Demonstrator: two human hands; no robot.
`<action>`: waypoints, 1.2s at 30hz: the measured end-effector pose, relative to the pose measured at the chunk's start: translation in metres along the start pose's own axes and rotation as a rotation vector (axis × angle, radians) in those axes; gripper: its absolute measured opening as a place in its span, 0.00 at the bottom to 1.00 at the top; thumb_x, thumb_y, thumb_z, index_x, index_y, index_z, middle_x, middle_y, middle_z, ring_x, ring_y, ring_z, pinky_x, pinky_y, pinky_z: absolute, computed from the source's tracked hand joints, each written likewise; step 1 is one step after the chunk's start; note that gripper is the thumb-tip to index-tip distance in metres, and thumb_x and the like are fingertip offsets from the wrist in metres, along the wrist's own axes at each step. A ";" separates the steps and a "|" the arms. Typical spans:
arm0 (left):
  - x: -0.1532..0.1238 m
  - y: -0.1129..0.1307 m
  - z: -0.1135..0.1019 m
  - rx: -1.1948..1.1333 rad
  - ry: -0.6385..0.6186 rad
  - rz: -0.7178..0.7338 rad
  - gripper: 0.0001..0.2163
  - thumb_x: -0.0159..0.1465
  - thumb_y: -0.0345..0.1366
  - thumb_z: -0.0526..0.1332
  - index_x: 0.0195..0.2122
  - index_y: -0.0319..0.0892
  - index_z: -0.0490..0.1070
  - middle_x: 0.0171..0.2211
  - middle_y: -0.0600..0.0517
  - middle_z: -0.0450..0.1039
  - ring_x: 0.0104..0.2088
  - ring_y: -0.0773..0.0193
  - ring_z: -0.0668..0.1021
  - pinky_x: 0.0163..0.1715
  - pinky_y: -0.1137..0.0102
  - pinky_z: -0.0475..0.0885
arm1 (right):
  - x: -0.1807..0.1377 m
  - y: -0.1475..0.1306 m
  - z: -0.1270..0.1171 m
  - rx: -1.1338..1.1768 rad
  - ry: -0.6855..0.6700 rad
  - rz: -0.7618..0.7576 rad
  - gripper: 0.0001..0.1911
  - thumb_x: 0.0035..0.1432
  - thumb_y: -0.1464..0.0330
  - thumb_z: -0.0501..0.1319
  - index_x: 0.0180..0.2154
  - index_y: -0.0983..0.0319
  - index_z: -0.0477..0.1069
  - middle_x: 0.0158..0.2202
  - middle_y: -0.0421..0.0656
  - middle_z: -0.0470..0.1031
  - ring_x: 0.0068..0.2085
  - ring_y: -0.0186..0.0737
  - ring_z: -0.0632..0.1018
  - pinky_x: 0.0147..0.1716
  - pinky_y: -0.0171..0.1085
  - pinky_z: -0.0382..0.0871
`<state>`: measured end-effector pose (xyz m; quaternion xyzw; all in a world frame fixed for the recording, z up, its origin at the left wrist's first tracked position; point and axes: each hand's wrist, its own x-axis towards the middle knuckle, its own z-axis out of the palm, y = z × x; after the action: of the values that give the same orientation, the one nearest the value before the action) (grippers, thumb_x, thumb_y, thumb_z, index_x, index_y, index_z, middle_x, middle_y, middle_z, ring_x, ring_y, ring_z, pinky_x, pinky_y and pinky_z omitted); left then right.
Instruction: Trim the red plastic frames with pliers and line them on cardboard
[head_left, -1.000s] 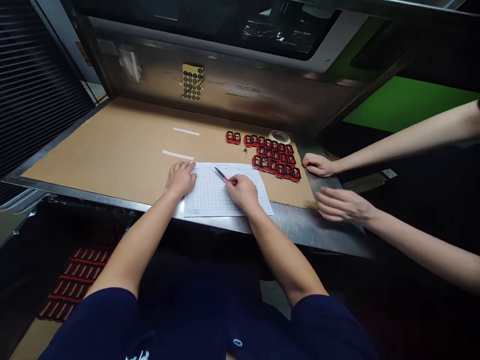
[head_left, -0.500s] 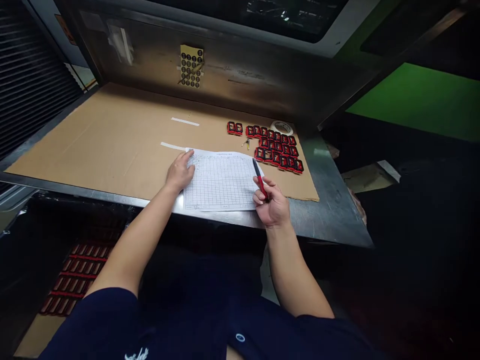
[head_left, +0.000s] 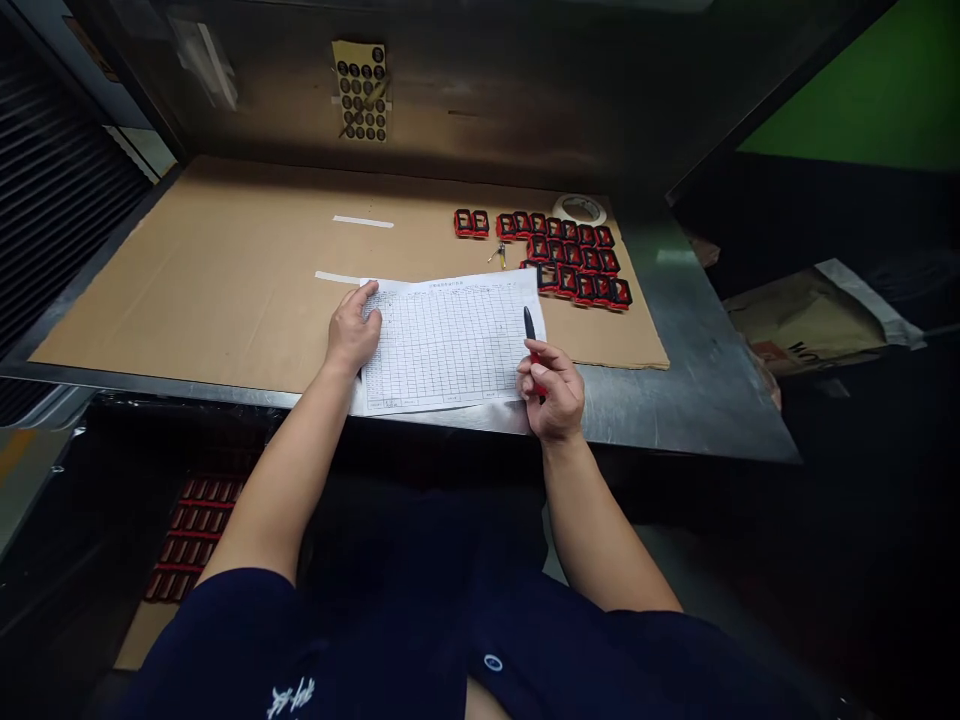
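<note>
A printed paper form with a ruled grid lies at the front edge of the bench, its right side lifted a little. My left hand grips its left edge, thumb on top and the other fingers partly hidden. In my right hand, at the form's right edge, is a red and black pen, its black end pointing up and away from me. The fingers are curled round the pen; whether they also pinch the paper I cannot tell.
Rows of red and black frame-like parts stand on the cardboard sheet, beside a tape roll and a small metal-tipped piece. A sticker sheet hangs on the back wall. More red parts sit below left.
The form's right side has come up and now covers part of the nearest red parts. My right hand has closed further round the pen. The camera view has shifted.
</note>
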<state>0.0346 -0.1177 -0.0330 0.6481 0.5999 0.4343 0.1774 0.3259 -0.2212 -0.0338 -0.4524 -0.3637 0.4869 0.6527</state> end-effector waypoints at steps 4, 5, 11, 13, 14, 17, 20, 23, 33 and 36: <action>0.000 0.002 -0.001 0.022 -0.006 -0.007 0.20 0.62 0.25 0.60 0.55 0.44 0.75 0.55 0.48 0.77 0.59 0.56 0.77 0.67 0.60 0.69 | -0.004 0.001 -0.001 -0.050 -0.044 -0.095 0.21 0.46 0.60 0.66 0.43 0.60 0.80 0.28 0.40 0.69 0.25 0.31 0.67 0.21 0.29 0.59; 0.000 0.003 -0.001 0.029 -0.013 -0.011 0.20 0.62 0.25 0.60 0.55 0.44 0.75 0.55 0.48 0.77 0.59 0.55 0.77 0.67 0.60 0.69 | -0.005 0.002 -0.001 -0.072 -0.037 -0.119 0.20 0.47 0.59 0.66 0.42 0.60 0.80 0.27 0.40 0.69 0.24 0.31 0.66 0.21 0.29 0.59; 0.000 0.004 -0.003 0.059 -0.040 -0.016 0.21 0.62 0.24 0.60 0.57 0.42 0.75 0.56 0.47 0.77 0.59 0.54 0.77 0.66 0.59 0.70 | -0.012 0.005 -0.001 -0.142 0.068 -0.231 0.19 0.55 0.54 0.61 0.25 0.63 0.77 0.18 0.41 0.64 0.18 0.32 0.62 0.15 0.30 0.50; 0.000 0.004 -0.003 0.052 -0.043 -0.009 0.21 0.62 0.24 0.61 0.56 0.43 0.75 0.56 0.48 0.77 0.59 0.55 0.77 0.66 0.59 0.70 | -0.013 0.005 -0.001 -0.150 0.081 -0.245 0.20 0.56 0.54 0.61 0.22 0.63 0.75 0.16 0.40 0.62 0.17 0.31 0.61 0.15 0.31 0.47; 0.000 0.004 -0.004 0.048 -0.044 -0.006 0.21 0.62 0.24 0.61 0.56 0.43 0.75 0.56 0.48 0.77 0.59 0.55 0.77 0.66 0.59 0.70 | -0.013 0.005 -0.001 -0.153 0.086 -0.249 0.21 0.57 0.54 0.60 0.22 0.63 0.74 0.16 0.40 0.62 0.16 0.31 0.61 0.15 0.31 0.47; 0.000 0.004 -0.004 0.045 -0.050 -0.004 0.21 0.63 0.25 0.61 0.56 0.43 0.75 0.57 0.47 0.76 0.60 0.54 0.76 0.67 0.59 0.69 | -0.012 0.006 0.000 -0.151 0.087 -0.258 0.18 0.55 0.55 0.61 0.25 0.62 0.75 0.17 0.40 0.63 0.18 0.33 0.62 0.16 0.32 0.50; 0.000 0.005 -0.004 0.048 -0.053 -0.006 0.20 0.63 0.25 0.61 0.56 0.42 0.74 0.57 0.47 0.76 0.60 0.54 0.76 0.67 0.58 0.69 | -0.011 0.008 -0.002 -0.194 0.037 -0.280 0.15 0.54 0.55 0.63 0.32 0.61 0.75 0.21 0.39 0.65 0.22 0.34 0.65 0.22 0.33 0.57; 0.000 0.006 -0.004 0.058 -0.052 0.000 0.20 0.63 0.25 0.61 0.56 0.42 0.74 0.57 0.46 0.76 0.60 0.54 0.76 0.67 0.59 0.69 | -0.010 0.010 -0.005 -0.282 -0.006 -0.330 0.15 0.55 0.55 0.63 0.33 0.61 0.74 0.23 0.38 0.66 0.24 0.36 0.66 0.26 0.34 0.58; 0.000 0.006 -0.005 0.072 -0.045 0.006 0.20 0.63 0.28 0.62 0.56 0.45 0.74 0.56 0.49 0.77 0.59 0.56 0.77 0.66 0.60 0.70 | -0.010 0.007 -0.003 -0.407 -0.031 -0.329 0.14 0.57 0.56 0.64 0.30 0.60 0.71 0.26 0.39 0.68 0.26 0.37 0.67 0.29 0.37 0.61; -0.001 0.007 -0.005 0.079 -0.058 0.000 0.20 0.63 0.28 0.62 0.57 0.45 0.74 0.57 0.48 0.76 0.60 0.55 0.76 0.66 0.59 0.69 | -0.011 0.003 0.000 -0.443 -0.050 -0.325 0.12 0.57 0.58 0.64 0.30 0.60 0.71 0.25 0.39 0.68 0.26 0.36 0.67 0.29 0.36 0.61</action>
<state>0.0355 -0.1216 -0.0249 0.6669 0.6113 0.3912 0.1689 0.3223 -0.2313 -0.0373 -0.5074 -0.5453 0.2953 0.5983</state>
